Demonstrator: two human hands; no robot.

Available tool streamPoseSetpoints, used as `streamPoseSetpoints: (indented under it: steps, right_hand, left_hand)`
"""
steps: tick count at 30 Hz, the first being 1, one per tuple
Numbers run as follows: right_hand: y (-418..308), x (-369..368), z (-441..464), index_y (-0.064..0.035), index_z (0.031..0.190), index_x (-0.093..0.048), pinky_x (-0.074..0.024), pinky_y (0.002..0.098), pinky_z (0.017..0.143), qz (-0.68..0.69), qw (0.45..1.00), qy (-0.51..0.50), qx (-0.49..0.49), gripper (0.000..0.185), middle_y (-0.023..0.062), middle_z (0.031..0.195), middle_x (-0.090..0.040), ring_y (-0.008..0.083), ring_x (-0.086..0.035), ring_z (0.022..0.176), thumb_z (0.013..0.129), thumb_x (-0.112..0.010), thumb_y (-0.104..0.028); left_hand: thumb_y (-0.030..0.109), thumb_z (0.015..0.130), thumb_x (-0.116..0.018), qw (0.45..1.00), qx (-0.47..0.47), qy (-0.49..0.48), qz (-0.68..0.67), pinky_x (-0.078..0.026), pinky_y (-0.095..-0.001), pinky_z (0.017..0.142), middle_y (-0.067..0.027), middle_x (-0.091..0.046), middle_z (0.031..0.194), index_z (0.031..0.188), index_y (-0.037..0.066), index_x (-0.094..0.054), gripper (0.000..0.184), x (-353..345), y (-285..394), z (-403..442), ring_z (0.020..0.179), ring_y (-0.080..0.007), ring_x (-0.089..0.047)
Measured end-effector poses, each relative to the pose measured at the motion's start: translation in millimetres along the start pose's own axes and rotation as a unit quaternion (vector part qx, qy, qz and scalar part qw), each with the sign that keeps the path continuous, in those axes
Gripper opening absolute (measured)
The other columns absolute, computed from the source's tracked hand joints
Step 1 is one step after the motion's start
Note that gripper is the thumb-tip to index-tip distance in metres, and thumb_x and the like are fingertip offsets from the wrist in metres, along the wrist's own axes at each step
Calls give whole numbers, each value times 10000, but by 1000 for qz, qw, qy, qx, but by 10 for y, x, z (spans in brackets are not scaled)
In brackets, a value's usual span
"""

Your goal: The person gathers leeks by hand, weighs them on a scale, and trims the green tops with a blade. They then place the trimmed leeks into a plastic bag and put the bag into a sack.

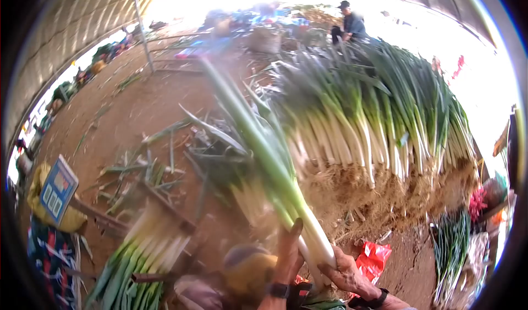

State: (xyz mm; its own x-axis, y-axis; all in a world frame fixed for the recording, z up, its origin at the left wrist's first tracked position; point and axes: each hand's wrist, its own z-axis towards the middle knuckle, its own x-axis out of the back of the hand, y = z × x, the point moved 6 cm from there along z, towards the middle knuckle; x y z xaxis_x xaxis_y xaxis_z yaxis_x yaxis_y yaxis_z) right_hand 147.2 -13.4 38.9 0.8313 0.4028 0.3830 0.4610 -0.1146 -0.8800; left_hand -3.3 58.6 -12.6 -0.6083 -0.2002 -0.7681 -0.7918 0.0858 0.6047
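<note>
A large green onion (256,137), thick and pale at the base with long green leaves, slants up and away in front of me, its top blurred. My right hand (344,271) is closed around its white lower end. Just left of the stalk, my left hand (289,249) is against it with one digit pointing up; its other fingers are partly hidden, and it seems to grip the outer layer. Behind the stalk lie more green onions (250,200), blurred. At lower left, a bundle of green onions (143,244) rests on a metal frame (159,277).
A long row of green onions (379,128) with earthy roots lies right. A scale display (58,189) stands left. Leaf scraps (148,172) litter the dirt floor. A red plastic bag (374,260) and thinner green onions (451,249) lie right. A person (352,24) sits behind the row.
</note>
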Motion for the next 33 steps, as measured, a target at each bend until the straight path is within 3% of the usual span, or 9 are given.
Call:
streamPoseSetpoints:
  steps: [8, 13, 18, 20, 22, 24, 25, 27, 33]
  right_hand:
    - [-74, -291, 211, -18, 1338, -560, -554, 341, 849, 8, 1000, -16, -6, 413, 126, 1058, -729, 177, -685, 979, 975, -668, -184]
    - [-261, -263, 212, -21, 1336, -564, -554, 338, 844, -63, 996, 16, 57, 406, 120, 1050, -734, 173, -695, 960, 972, -679, -159]
    - [-427, -186, 265, 14, 1315, -560, -576, 342, 797, -164, 977, 57, 125, 402, 140, 1008, -745, 196, -722, 902, 958, -691, -115]
    - [-407, -179, 303, 18, 1314, -561, -579, 348, 778, -175, 975, 50, 125, 425, 159, 999, -741, 217, -728, 894, 948, -710, -138]
    - [-446, -196, 335, 21, 1327, -555, -579, 360, 773, -166, 978, 26, 124, 465, 177, 998, -737, 241, -730, 895, 941, -726, -173]
    - [-433, -231, 350, 23, 1352, -539, -578, 369, 777, -192, 973, 8, 127, 505, 193, 999, -733, 262, -730, 903, 945, -724, -211]
    - [-429, -254, 344, 24, 1365, -531, -578, 373, 778, -204, 971, -2, 128, 525, 201, 1000, -731, 272, -729, 907, 947, -723, -230]
    - [-452, -300, 338, 22, 1391, -516, -578, 384, 817, -157, 981, -28, 112, 616, 216, 1040, -725, 289, -727, 931, 922, -750, -301]
    - [-613, -329, 360, 19, 1414, -486, -578, 386, 848, -219, 967, -69, 106, 770, 231, 1103, -703, 283, -721, 973, 838, -832, -357]
  left_hand:
    - [26, 923, -681, 996, -50, 56, -39, -572, -331, 816, -80, -638, 1103, 1322, 28, -524, 428, 566, 86, -180, 960, -189, -648]
    - [86, 942, -672, 918, -240, 52, 310, -543, -311, 805, -72, -635, 1087, 1298, 27, -536, 386, 562, 219, -297, 952, -175, -639]
    - [104, 938, -682, 991, -81, 76, 81, -538, -309, 784, -74, -653, 1056, 1255, -2, -564, 355, 634, 273, -258, 920, -172, -646]
    - [84, 947, -670, 968, -133, 74, 202, -551, -322, 793, -89, -677, 1045, 1244, -17, -577, 327, 808, 145, -208, 925, -191, -665]
    - [62, 956, -653, 977, -129, 77, 150, -564, -332, 802, -98, -691, 1031, 1228, -28, -591, 293, 767, 196, -220, 922, -204, -677]
    - [38, 966, -633, 992, -62, 82, -74, -576, -339, 811, -102, -697, 1014, 1208, -33, -608, 253, 683, 195, -243, 914, -210, -683]
    - [35, 970, -626, 981, -145, 57, 112, -579, -338, 820, -112, -702, 1028, 1209, -42, -616, 251, 704, 262, -280, 922, -211, -684]
    - [27, 977, -610, 837, -291, 1, 463, -586, -334, 838, -133, -711, 1058, 1211, -59, -632, 250, 706, 279, -403, 939, -213, -686]
    - [76, 981, -625, 921, -180, 19, 345, -582, -331, 855, -161, -715, 1127, 1217, -31, -666, 262, 708, 238, -380, 977, -209, -690]
